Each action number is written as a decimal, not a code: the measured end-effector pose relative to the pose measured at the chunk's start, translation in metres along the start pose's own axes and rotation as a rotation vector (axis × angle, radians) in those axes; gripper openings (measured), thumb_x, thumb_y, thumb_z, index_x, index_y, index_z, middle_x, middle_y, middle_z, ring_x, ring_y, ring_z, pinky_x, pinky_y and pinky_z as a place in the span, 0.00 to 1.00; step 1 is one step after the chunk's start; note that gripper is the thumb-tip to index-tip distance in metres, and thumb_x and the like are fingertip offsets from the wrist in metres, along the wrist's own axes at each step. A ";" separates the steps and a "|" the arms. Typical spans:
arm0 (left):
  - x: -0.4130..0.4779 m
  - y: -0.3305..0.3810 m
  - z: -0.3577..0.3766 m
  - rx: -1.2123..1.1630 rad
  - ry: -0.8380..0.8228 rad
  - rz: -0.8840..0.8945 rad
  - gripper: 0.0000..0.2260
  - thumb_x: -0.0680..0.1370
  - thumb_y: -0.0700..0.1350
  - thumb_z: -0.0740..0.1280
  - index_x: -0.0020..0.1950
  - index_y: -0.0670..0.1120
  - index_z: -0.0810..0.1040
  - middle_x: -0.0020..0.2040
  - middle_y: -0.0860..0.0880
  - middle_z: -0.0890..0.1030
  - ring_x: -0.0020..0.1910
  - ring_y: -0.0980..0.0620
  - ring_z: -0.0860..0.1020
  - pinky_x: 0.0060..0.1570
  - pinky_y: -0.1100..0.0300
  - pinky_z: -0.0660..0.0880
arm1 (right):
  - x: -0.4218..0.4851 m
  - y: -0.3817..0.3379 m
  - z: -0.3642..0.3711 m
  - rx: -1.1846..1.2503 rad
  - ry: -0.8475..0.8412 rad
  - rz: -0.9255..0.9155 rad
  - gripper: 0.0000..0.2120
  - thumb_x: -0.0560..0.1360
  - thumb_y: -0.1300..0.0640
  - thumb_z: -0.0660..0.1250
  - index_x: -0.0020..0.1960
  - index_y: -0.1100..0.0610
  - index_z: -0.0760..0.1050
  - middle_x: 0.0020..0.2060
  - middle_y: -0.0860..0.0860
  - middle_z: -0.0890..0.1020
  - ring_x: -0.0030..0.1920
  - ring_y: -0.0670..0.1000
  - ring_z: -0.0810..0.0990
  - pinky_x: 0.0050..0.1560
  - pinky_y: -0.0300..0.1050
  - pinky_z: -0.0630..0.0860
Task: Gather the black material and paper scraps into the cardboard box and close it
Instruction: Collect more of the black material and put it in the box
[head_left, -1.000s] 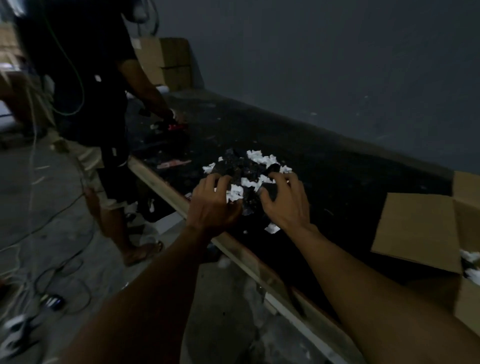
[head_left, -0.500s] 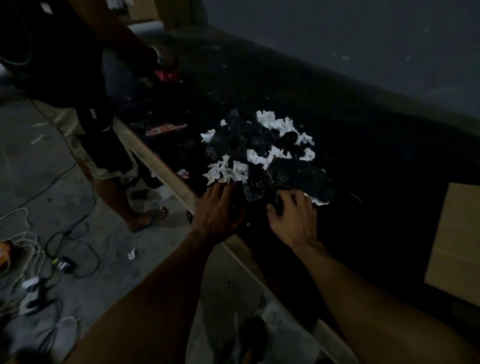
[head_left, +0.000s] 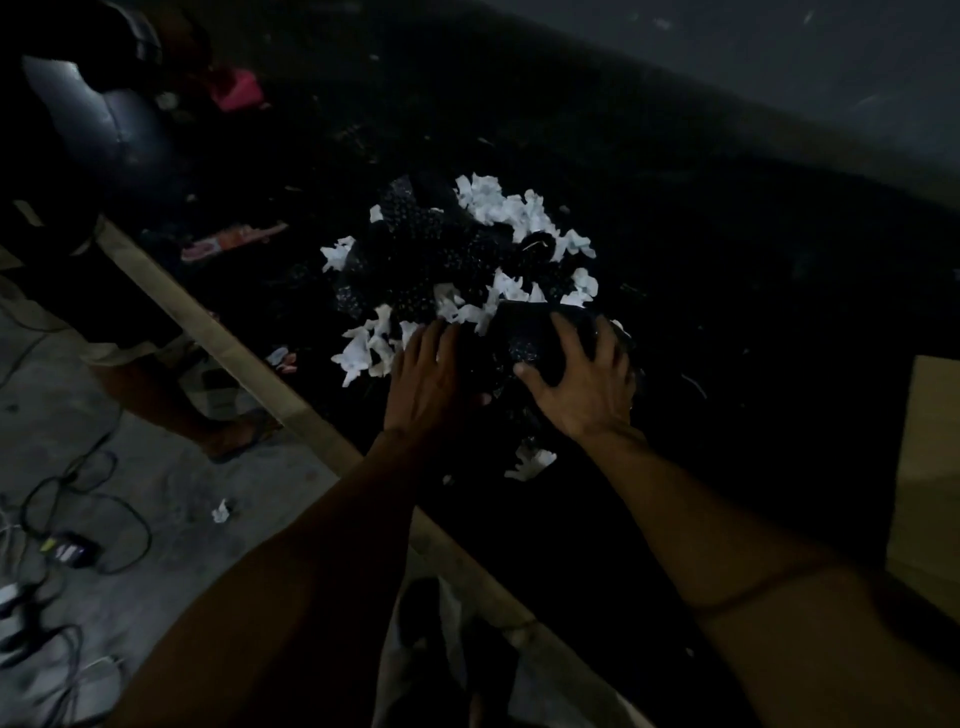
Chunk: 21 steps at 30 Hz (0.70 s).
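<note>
A heap of black dotted material (head_left: 447, 254) mixed with white paper scraps (head_left: 498, 205) lies on the dark table top. My left hand (head_left: 426, 379) rests palm down on the near left side of the heap, fingers fairly straight, touching scraps. My right hand (head_left: 576, 384) presses on a bunch of black material at the near right side, fingers spread. One loose paper scrap (head_left: 530, 460) lies between my forearms, nearer than the heap. A flap of the cardboard box (head_left: 930, 467) shows at the right edge; its inside is out of view.
Another person (head_left: 104, 171) stands at the table's left end, beside a pink object (head_left: 234, 88) and an orange wrapper (head_left: 228, 241). The table's wooden front edge (head_left: 208, 327) runs diagonally. Cables (head_left: 78, 519) and one scrap (head_left: 221, 512) lie on the floor.
The view has tilted down and closer. Both hands slid forward onto the near side of the heap, the right one spreading over black material. One scrap now lies behind the hands.
</note>
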<state>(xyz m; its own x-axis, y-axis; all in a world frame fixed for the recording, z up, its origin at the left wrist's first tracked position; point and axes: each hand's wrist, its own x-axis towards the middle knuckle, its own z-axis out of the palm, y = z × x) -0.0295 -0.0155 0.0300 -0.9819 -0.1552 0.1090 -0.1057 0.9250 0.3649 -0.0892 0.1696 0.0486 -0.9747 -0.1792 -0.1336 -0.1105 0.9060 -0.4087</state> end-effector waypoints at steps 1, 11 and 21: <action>0.008 -0.005 0.002 0.009 -0.048 0.006 0.45 0.69 0.57 0.74 0.77 0.43 0.55 0.76 0.41 0.58 0.76 0.40 0.54 0.73 0.42 0.55 | 0.007 -0.003 0.000 -0.002 -0.033 0.005 0.41 0.68 0.25 0.59 0.74 0.34 0.46 0.78 0.51 0.42 0.76 0.64 0.45 0.71 0.71 0.49; 0.040 -0.022 0.012 -0.028 -0.113 0.104 0.35 0.77 0.49 0.67 0.77 0.40 0.54 0.75 0.39 0.61 0.71 0.39 0.62 0.69 0.50 0.61 | 0.051 -0.015 0.022 -0.011 0.036 -0.052 0.23 0.72 0.41 0.66 0.63 0.49 0.71 0.65 0.55 0.67 0.65 0.63 0.67 0.59 0.56 0.72; 0.055 -0.025 0.015 0.062 -0.058 0.043 0.20 0.76 0.38 0.66 0.67 0.38 0.70 0.55 0.35 0.77 0.52 0.34 0.74 0.50 0.43 0.73 | 0.050 -0.019 -0.006 0.451 0.304 -0.021 0.07 0.70 0.57 0.69 0.42 0.56 0.71 0.39 0.52 0.76 0.40 0.52 0.75 0.40 0.41 0.69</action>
<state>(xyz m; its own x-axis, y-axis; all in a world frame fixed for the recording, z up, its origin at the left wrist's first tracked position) -0.0834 -0.0422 0.0125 -0.9930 -0.0961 0.0687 -0.0710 0.9504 0.3029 -0.1369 0.1456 0.0556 -0.9928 -0.0159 0.1184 -0.1013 0.6369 -0.7643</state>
